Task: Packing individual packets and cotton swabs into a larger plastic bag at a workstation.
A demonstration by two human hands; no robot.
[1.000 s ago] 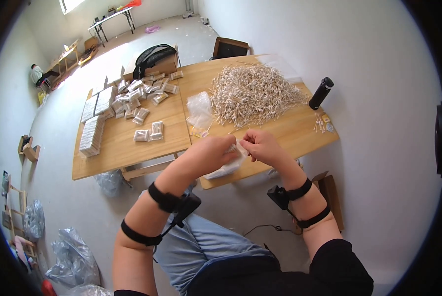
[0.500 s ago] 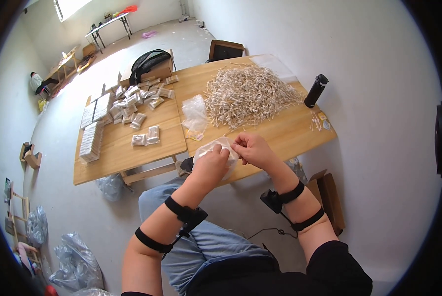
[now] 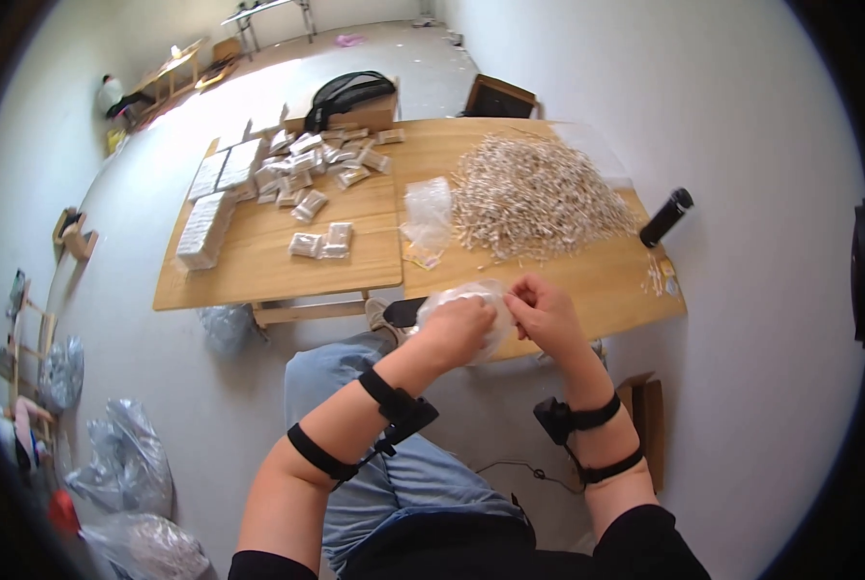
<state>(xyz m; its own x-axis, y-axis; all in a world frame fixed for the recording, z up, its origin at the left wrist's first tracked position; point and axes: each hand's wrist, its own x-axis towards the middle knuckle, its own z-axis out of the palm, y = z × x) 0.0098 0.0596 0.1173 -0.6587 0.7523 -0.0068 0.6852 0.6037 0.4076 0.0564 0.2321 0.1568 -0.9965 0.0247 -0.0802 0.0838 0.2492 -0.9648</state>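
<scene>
At the near edge of the wooden table, a clear plastic bag [image 3: 490, 289] is bunched up between my two hands. My left hand [image 3: 460, 331] is closed on the bag, its fingers curled. My right hand [image 3: 545, 309] pinches at the bag's right side, thumb and forefinger together. Whatever lies inside the bag is mostly covered by my fingers. Beyond my hands a large heap of loose cotton swabs [image 3: 544, 198] spreads over the table's right half. A crumpled stack of clear bags [image 3: 427, 213] lies left of the heap.
Small bagged packs of swabs [image 3: 302, 174] lie scattered on the left half, beside stacked packs [image 3: 205, 230]. Behind them stands a cardboard box [image 3: 384, 114] with black mesh on it. A black bottle [image 3: 666, 218] stands at the right edge. Plastic sacks [image 3: 128, 464] lie on the floor.
The view has shifted, so the table sits further right in the picture. Both hands keep hold of the bag at the near edge, with little change in grip.
</scene>
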